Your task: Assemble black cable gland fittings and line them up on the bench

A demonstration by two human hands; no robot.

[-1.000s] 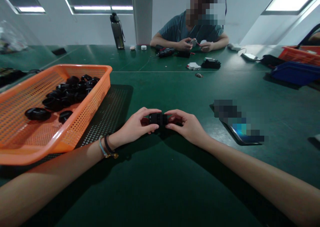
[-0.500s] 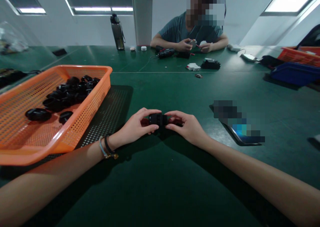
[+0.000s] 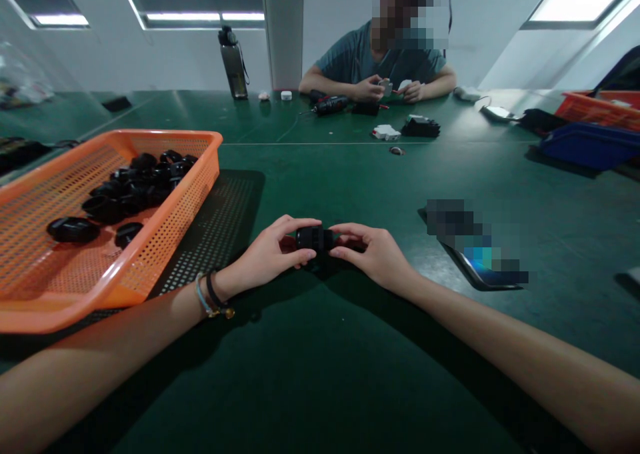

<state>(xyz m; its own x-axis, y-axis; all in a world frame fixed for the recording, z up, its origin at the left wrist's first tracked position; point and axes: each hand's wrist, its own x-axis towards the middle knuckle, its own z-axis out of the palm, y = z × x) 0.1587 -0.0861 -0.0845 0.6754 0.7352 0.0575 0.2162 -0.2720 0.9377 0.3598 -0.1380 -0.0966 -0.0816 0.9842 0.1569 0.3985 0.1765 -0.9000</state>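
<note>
Orange perforated plastic forms the basket [image 3: 50, 320], the landmark of this head view, set on a green counter [image 3: 310, 374]. Just right of the basket, a black cylindrical part [image 3: 314, 238] lies between both hands: the left hand [image 3: 267, 251] pinches its wider end between thumb and fingers, and the right hand [image 3: 377, 254] closes narrowly on its slimmer end. Compared with half a second ago, part and hands keep practically the same pose; this suggests a steady two-ended hold, with any slight twist too small to tell. The basket contains loose black pieces [image 3: 133, 186], most heaped toward its far end, two lying nearer. Well to the right of the basket, beyond a phone [image 3: 487, 267], stand a blue bin [image 3: 593, 142], its contents hidden, and a red bin [image 3: 595, 112] containing something pale.
</note>
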